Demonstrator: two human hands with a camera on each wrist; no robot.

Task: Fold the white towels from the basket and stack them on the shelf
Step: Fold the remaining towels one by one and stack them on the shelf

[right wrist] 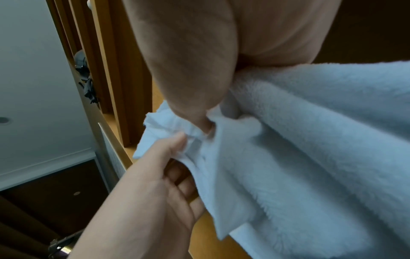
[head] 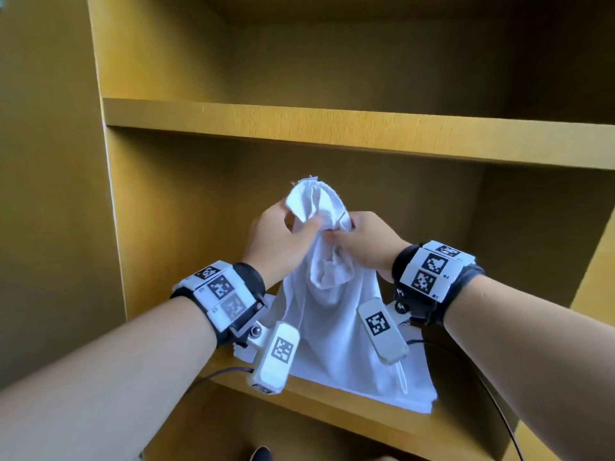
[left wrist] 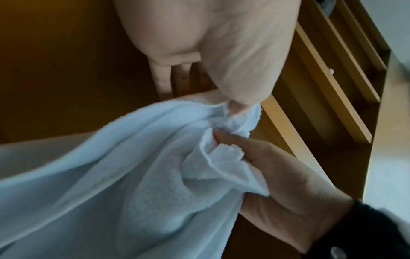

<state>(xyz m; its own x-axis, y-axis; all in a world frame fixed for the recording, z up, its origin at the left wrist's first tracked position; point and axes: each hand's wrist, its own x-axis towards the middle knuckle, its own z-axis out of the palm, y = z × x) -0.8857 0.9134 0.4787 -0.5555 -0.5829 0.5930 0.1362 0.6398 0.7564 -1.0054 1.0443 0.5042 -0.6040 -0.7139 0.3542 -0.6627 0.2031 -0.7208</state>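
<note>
Middle of the head view: left hand (head: 279, 241) and right hand (head: 362, 242) close together, thumbs almost touching, both pinching the bunched top of a white towel (head: 327, 294). Hanging from that double pinch in loose folds, lower edge spread over the folded white towels (head: 417, 392) already lying on the wooden shelf (head: 339, 414) at lower centre. Above, across the upper half of the frame, another shelf board (head: 332, 128), bare.

Strapped on both wrists, white bands with black-and-white square marker tags; on the right band (head: 432, 271), small print reading "R1" and "R2". Nothing readable on the left band (head: 219, 294).

Only in the left wrist view: left hand (left wrist: 224, 52) from below at top, thumb tip pressed into the cloth, right hand (left wrist: 288, 184) at lower right, terry pile of the towel (left wrist: 111, 175) plain.

Only in the right wrist view: right hand (right wrist: 199, 61) at top, left hand (right wrist: 155, 184) at lower left with fingers loosely curled under the towel (right wrist: 310, 157) edge, pale ceiling at far left.
</note>
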